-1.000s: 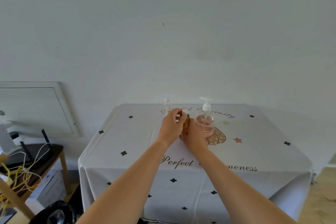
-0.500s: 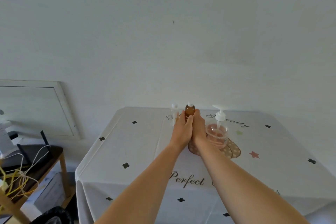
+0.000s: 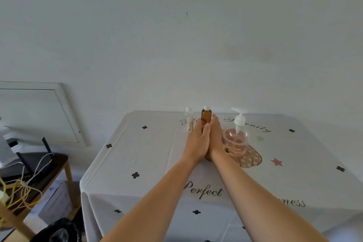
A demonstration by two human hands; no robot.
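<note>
White printed-cloth table (image 3: 149,155), plain wall behind. Amber-brown cylindrical bottle with white cap (image 3: 206,117) stands upright at 12 o'clock; we flank it equally, left hand (image 3: 196,141), right hand (image 3: 216,139), fingers (image 3: 214,125) straight, touching.

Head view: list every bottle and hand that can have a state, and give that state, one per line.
Brown bottle: upright, white cap on, between both hands.
Small clear bottle: upright, capped.
Pump dispenser: upright, pump fitted.
Left hand: fingers straight, against the brown bottle.
Right hand: fingers straight, against the brown bottle.
</note>
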